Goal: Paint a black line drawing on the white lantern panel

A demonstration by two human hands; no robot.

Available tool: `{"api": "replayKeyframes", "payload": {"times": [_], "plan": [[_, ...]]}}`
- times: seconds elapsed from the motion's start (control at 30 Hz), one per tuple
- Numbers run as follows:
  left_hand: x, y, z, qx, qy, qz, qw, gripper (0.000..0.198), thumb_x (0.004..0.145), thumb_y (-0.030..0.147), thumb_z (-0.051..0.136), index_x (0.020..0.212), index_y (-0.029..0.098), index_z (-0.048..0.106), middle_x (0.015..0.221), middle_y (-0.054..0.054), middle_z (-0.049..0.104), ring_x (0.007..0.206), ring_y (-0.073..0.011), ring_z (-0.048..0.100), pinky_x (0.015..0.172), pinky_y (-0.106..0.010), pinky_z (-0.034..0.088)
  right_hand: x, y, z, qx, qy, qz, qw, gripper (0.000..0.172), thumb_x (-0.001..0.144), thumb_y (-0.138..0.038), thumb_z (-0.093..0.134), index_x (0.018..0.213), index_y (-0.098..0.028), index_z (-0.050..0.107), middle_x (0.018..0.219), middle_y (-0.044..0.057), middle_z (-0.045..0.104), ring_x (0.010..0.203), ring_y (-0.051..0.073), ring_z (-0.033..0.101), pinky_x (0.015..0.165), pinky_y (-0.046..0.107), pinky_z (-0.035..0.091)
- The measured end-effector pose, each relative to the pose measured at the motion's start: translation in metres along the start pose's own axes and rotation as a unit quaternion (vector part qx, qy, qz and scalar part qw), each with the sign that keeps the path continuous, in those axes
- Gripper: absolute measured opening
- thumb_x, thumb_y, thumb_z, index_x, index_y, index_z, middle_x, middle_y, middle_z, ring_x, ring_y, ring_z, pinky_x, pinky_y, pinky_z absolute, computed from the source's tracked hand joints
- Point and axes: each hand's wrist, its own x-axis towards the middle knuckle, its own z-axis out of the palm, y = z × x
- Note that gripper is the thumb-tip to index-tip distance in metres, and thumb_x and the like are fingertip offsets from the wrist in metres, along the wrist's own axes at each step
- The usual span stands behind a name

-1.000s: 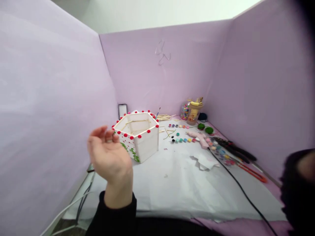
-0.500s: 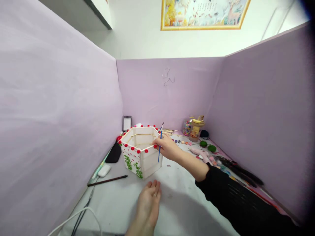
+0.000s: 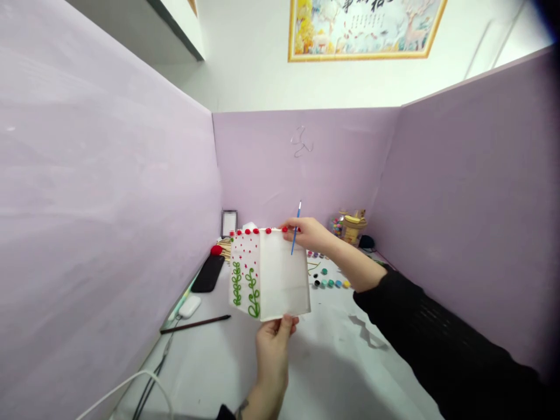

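A white six-sided box (image 3: 284, 274) is held up in front of me, tilted so that its outer side faces me. Red balls line its top edge; one panel carries painted green vines and red dots, while the panel beside it is plain white. Thumb and fingers of my left hand (image 3: 273, 350) pinch the bottom edge from below. My right hand (image 3: 308, 233) grips the top edge at the right. Between its fingers it also keeps a thin blue paintbrush (image 3: 296, 233), bristles pointing up.
At left lie a black phone (image 3: 209, 274), a white earbud case (image 3: 189, 307), a dark pencil-like stick (image 3: 196, 324) and cables (image 3: 151, 373). Behind stand a small frame (image 3: 229, 223) and jars (image 3: 353, 228). Paint pots (image 3: 331, 283) sit at right. Lilac partitions (image 3: 301, 175) enclose the table.
The box has been lifted and tipped, hiding its open top and showing its side. My left hand, open before below it, has closed on the bottom edge. The paint pots show more.
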Motion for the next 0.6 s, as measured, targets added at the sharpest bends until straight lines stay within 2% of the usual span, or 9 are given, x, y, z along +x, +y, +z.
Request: {"api": "replayKeyframes", "payload": {"times": [0.07,0.13,0.17,0.23,0.27,0.37,0.47,0.53,0.6], "plan": [[0.006,0.001,0.004,-0.001,-0.005,0.019,1.0,0.057,0.046,0.064,0.101,0.072,0.016,0.084,0.069,-0.006,0.082,0.069,-0.0164,0.073,0.071,-0.025,0.058,-0.008,0.002,-0.009,0.026,0.055,-0.001,0.998,0.035,0.089,-0.058,0.072,0.098,-0.025,0.08,0.095,0.006,0.082,0.092,0.025,0.076,0.087,0.04,0.058],[0.011,0.001,0.008,-0.009,-0.01,0.029,0.999,0.056,0.046,0.064,0.101,0.072,0.017,0.083,0.069,-0.005,0.081,0.07,-0.0163,0.074,0.072,-0.025,0.059,-0.029,0.002,-0.015,0.072,0.128,0.005,0.989,0.069,0.099,-0.077,0.036,0.116,-0.023,0.076,0.099,0.011,0.082,0.096,0.026,0.077,0.09,0.043,0.059],[0.012,0.0,0.01,-0.013,-0.012,0.03,0.999,0.056,0.047,0.063,0.101,0.072,0.016,0.083,0.069,-0.004,0.081,0.07,-0.0158,0.074,0.072,-0.025,0.06,-0.044,0.001,-0.015,0.101,0.165,0.011,0.981,0.085,0.101,-0.08,0.016,0.124,-0.021,0.072,0.094,0.011,0.081,0.092,0.025,0.078,0.087,0.042,0.06],[0.013,-0.001,0.015,-0.025,-0.014,0.032,0.999,0.055,0.047,0.061,0.102,0.073,0.016,0.083,0.07,-0.004,0.081,0.07,-0.0142,0.074,0.072,-0.022,0.06,-0.078,-0.001,-0.007,0.229,0.235,0.035,0.944,0.099,0.095,-0.087,0.007,0.128,-0.018,0.07,0.072,0.009,0.077,0.069,0.024,0.075,0.075,0.04,0.061],[0.012,-0.001,0.017,-0.031,-0.013,0.034,0.999,0.054,0.047,0.06,0.102,0.074,0.017,0.083,0.071,-0.003,0.082,0.07,-0.0138,0.075,0.072,-0.021,0.06,-0.097,-0.003,0.001,0.266,0.244,0.044,0.932,0.101,0.093,-0.089,0.006,0.128,-0.018,0.07,0.072,0.008,0.077,0.064,0.024,0.074,0.069,0.04,0.061],[0.005,-0.002,0.021,-0.049,-0.013,0.038,0.998,0.053,0.05,0.058,0.102,0.08,0.018,0.085,0.077,-0.003,0.084,0.073,-0.0146,0.076,0.075,-0.022,0.061,-0.143,-0.004,0.033,0.288,0.297,0.053,0.909,0.076,0.099,-0.081,0.031,0.12,-0.021,0.073,0.095,0.013,0.082,0.082,0.027,0.079,0.073,0.042,0.062],[-0.011,-0.003,0.023,-0.064,-0.016,0.032,0.997,0.05,0.051,0.055,0.103,0.081,0.018,0.086,0.078,-0.005,0.085,0.074,-0.0162,0.078,0.075,-0.023,0.063,-0.169,0.0,0.064,0.241,0.323,0.104,0.909,0.046,0.1,-0.061,0.058,0.125,-0.024,0.071,0.128,0.014,0.077,0.122,0.031,0.072,0.1,0.049,0.059],[-0.023,-0.004,0.021,-0.075,-0.016,0.023,0.997,0.049,0.05,0.052,0.104,0.082,0.02,0.087,0.081,-0.005,0.086,0.074,-0.0172,0.079,0.075,-0.024,0.065,-0.177,0.001,0.078,0.245,0.3,0.129,0.913,0.045,0.098,-0.055,0.065,0.133,-0.027,0.066,0.144,0.014,0.069,0.136,0.032,0.064,0.108,0.052,0.056],[-0.032,-0.005,0.019,-0.088,-0.022,0.016,0.996,0.049,0.049,0.05,0.105,0.085,0.022,0.087,0.085,-0.005,0.086,0.075,-0.0185,0.08,0.076,-0.026,0.066,-0.182,0.001,0.087,0.264,0.275,0.135,0.915,0.049,0.096,-0.052,0.068,0.138,-0.028,0.062,0.15,0.014,0.065,0.139,0.032,0.063,0.112,0.053,0.055]]}}
